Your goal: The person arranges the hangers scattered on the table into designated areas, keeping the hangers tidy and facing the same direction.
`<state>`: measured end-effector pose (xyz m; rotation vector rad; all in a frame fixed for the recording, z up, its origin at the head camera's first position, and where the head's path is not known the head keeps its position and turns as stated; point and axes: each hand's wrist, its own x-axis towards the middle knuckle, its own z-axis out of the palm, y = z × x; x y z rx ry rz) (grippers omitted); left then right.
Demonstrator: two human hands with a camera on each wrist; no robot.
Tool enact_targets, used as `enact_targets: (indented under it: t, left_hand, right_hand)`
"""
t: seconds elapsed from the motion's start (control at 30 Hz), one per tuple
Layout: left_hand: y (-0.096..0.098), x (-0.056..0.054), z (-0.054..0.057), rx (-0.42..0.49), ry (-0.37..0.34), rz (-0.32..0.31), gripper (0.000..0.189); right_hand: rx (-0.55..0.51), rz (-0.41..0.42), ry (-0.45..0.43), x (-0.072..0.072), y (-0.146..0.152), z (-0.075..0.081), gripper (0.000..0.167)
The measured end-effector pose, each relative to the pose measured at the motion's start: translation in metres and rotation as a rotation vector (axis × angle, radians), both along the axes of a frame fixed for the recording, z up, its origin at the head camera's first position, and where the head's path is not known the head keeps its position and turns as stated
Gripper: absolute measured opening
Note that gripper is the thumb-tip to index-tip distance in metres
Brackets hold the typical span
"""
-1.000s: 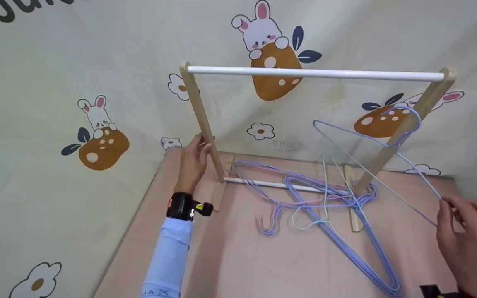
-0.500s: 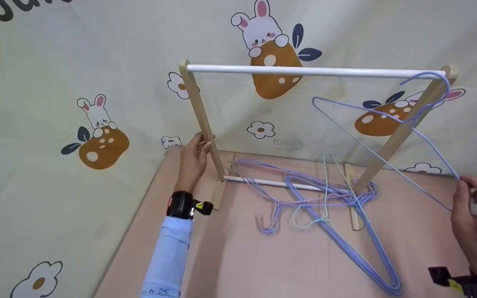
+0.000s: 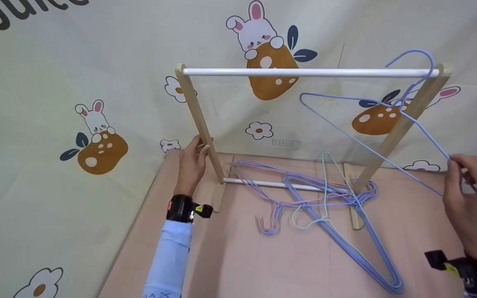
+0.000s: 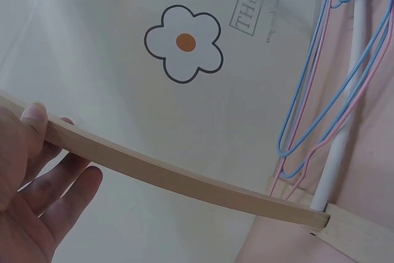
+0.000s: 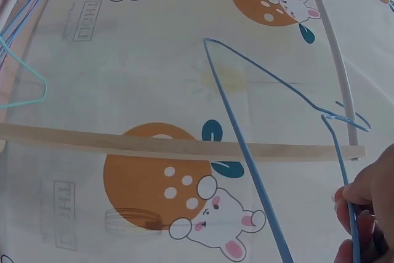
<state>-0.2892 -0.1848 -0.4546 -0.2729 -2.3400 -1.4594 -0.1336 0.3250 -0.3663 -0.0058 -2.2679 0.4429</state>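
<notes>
My right hand [image 3: 474, 198] pinches a blue wire clothes hanger [image 3: 346, 124] by its right corner. The hanger's hook [image 3: 422, 54] stands at the right end of the white top rail [image 3: 304, 73], its open tip above the rail in the head view. On the far side, my left hand [image 3: 192, 165] grips the left wooden post [image 3: 197, 111] of the small clothes rack. In the left wrist view, thumb and fingers [image 4: 61, 189] lie on either side of that post. The right wrist view shows the hook overlapping the white rail [image 5: 335, 47].
Several blue and pink hangers [image 3: 346, 244] lie in a pile over the rack's lower white bar [image 3: 255, 182], with a mint green hanger [image 3: 325, 186] on top. The right wooden post [image 3: 400, 132] stands behind the held hanger. A printed sheet [image 3: 139, 74] hangs behind the pink surface [image 3: 271, 265].
My right hand has lifted the blue hanger, bringing its hook from below the top rail up to the rail's right end. The left hand stays on the post.
</notes>
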Motion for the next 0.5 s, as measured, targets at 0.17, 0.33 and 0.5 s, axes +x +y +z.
enact_targets:
  t: [0.17, 0.33, 0.5]
  left_hand:
    - [-0.002, 0.000, -0.001, 0.002, 0.011, 0.009, 0.037]
    - [-0.001, -0.001, -0.003, 0.012, 0.005, 0.002, 0.037]
    - [0.000, -0.002, -0.004, 0.017, 0.015, -0.004, 0.036]
  right_hand:
    - [-0.006, 0.002, -0.005, -0.004, -0.002, -0.001, 0.027]
    - [-0.012, -0.007, -0.021, -0.004, -0.001, -0.006, 0.027]
    - [-0.030, -0.025, -0.034, -0.002, 0.002, -0.012, 0.028]
